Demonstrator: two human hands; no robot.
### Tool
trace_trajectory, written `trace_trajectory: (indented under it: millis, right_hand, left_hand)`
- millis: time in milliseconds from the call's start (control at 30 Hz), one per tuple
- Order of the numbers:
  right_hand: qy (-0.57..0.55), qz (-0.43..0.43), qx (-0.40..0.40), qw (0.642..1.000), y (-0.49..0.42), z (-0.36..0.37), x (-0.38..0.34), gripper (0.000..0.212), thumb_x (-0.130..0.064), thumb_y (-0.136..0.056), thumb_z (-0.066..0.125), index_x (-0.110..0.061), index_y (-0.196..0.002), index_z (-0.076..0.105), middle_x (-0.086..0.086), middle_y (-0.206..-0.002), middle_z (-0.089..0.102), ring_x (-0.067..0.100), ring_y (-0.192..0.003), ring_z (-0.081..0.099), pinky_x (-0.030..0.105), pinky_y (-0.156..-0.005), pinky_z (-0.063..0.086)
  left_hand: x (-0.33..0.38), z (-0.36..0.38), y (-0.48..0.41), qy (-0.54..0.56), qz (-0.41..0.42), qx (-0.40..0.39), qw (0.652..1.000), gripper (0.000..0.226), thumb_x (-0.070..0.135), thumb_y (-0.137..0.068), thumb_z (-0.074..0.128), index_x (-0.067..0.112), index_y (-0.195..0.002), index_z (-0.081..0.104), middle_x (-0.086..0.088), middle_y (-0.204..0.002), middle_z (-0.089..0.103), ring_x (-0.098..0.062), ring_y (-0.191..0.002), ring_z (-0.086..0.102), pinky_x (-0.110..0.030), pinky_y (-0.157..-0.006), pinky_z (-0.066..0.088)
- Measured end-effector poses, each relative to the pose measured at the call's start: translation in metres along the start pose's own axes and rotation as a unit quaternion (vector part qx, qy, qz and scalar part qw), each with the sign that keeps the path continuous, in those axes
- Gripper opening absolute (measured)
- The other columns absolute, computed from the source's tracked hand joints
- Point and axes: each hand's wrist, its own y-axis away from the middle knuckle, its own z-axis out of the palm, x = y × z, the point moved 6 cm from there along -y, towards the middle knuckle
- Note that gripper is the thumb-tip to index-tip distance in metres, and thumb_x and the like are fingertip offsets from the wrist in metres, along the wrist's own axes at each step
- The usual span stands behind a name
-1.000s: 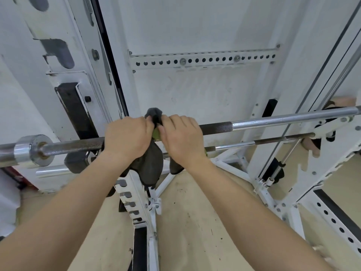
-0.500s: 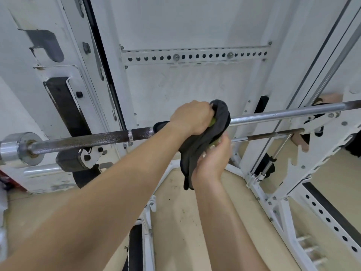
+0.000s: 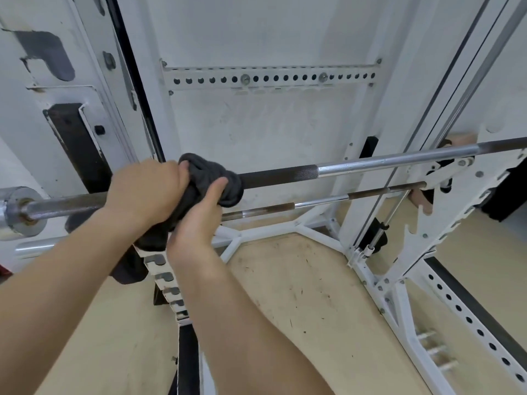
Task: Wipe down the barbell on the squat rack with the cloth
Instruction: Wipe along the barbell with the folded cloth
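Observation:
The steel barbell (image 3: pixel 370 162) runs across the view from lower left to upper right, resting on the white squat rack (image 3: pixel 445 178). A dark grey cloth (image 3: pixel 212 173) is bunched around the bar left of its dark knurled section. My left hand (image 3: pixel 145 192) grips over the bar and the cloth's left part from above. My right hand (image 3: pixel 199 220) holds the cloth from below, thumb pressed on its front. The cloth's tail hangs down behind my forearms. The bar's left sleeve collar (image 3: pixel 17 209) shows at the far left.
A thinner second bar (image 3: pixel 328 199) runs parallel just below and behind the barbell. White rack uprights with holes stand left and right, a perforated crossbar (image 3: pixel 271 78) sits on the white wall. Tan floor (image 3: pixel 299 295) lies below, with a diagonal white frame (image 3: pixel 456 309) at lower right.
Both hands and the cloth slid back left along the bar from half a second ago, uncovering the knurled section. One second ago they were at the left, then swept right.

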Motion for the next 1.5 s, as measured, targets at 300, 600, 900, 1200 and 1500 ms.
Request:
trace_trajectory:
  millis: [300,600,900,1200,1500]
  right_hand:
    - [-0.042,-0.102,0.052,0.993,-0.042,-0.057,-0.156,0.040,-0.050,-0.098,0.054,-0.013,-0.106,0.065,0.006,-0.096,0.074,0.021,-0.086,0.071,0.035,-0.077,0.059]
    - [-0.037,-0.204,0.109,0.972,-0.069,-0.107,-0.281,0.041,-0.045,-0.098,0.059,-0.007,-0.111,0.067,0.013,-0.107,0.075,0.029,-0.101,0.072,0.049,-0.091,0.058]
    - [-0.012,-0.130,0.099,0.986,-0.051,-0.059,-0.149,0.046,-0.035,-0.091,0.064,-0.001,-0.122,0.066,0.018,-0.115,0.072,0.029,-0.084,0.070,0.039,-0.070,0.060]
    - [0.030,-0.011,0.006,0.999,-0.005,0.000,-0.003,0.040,-0.045,-0.096,0.060,-0.011,-0.115,0.065,0.011,-0.104,0.075,0.028,-0.089,0.073,0.040,-0.070,0.061]
    - [0.209,-0.008,-0.052,0.976,0.048,0.002,0.025,0.036,-0.040,-0.100,0.056,-0.008,-0.113,0.066,0.010,-0.102,0.074,0.024,-0.090,0.071,0.041,-0.084,0.060]
  left_hand:
    - [0.139,-0.029,-0.069,0.133,0.035,0.058,0.989,0.031,0.023,-0.104,0.033,0.002,-0.098,0.055,-0.020,-0.081,0.061,-0.038,-0.066,0.058,-0.037,-0.052,0.030]
    - [0.261,-0.078,-0.131,0.224,0.123,0.018,0.967,0.031,0.027,-0.106,0.033,0.008,-0.108,0.057,-0.013,-0.102,0.064,-0.034,-0.085,0.061,-0.038,-0.062,0.035]
    - [0.142,-0.035,-0.065,0.128,0.096,0.047,0.986,0.039,0.036,-0.106,0.021,0.009,-0.105,0.048,-0.009,-0.093,0.064,-0.034,-0.076,0.063,-0.037,-0.056,0.039]
    - [0.011,-0.007,0.018,0.048,0.005,0.003,0.999,0.017,0.022,-0.102,0.036,0.012,-0.108,0.048,-0.005,-0.096,0.060,-0.024,-0.074,0.060,-0.032,-0.051,0.034]
    - [-0.061,-0.042,0.075,0.120,-0.066,0.066,0.988,0.011,0.023,-0.101,0.041,0.015,-0.104,0.049,-0.004,-0.084,0.065,-0.031,-0.070,0.061,-0.037,-0.055,0.041]
